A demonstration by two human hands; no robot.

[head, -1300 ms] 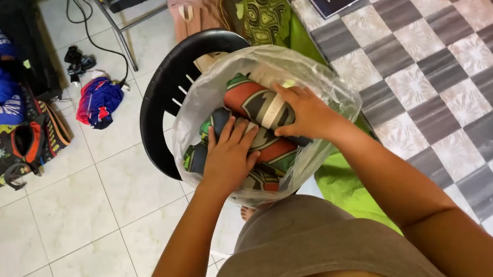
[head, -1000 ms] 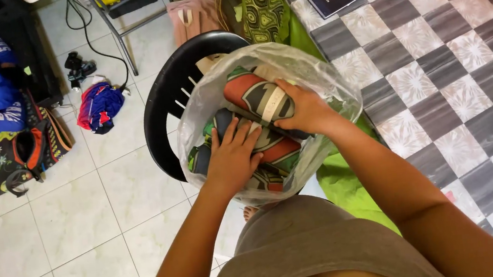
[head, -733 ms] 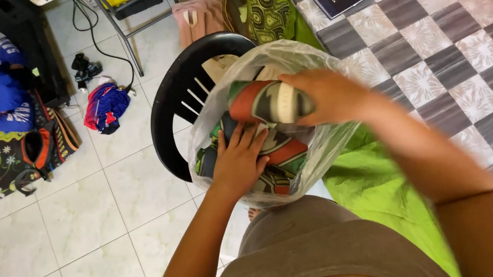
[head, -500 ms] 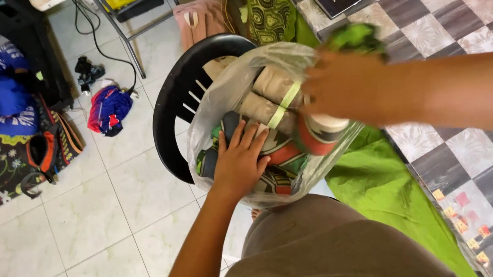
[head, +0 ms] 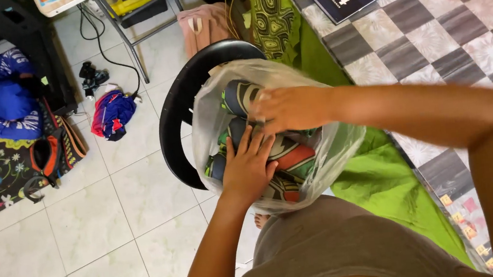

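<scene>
Packing step: the left hand (head: 249,167) presses flat, grip released, on rolled cloths (head: 284,153) inside the clear bag (head: 210,109) on the black chair (head: 177,106); the right hand (head: 289,108) rests above them, grip unclear. Next, I'd judge, comes settling the rolls.

The right hand (head: 292,108), lifted out toward three o'clock half a second ago holding a rolled cloth, has come back into the clear plastic bag (head: 212,99), now pressing the rolled patterned cloths (head: 284,153) at its twelve o'clock side.
</scene>
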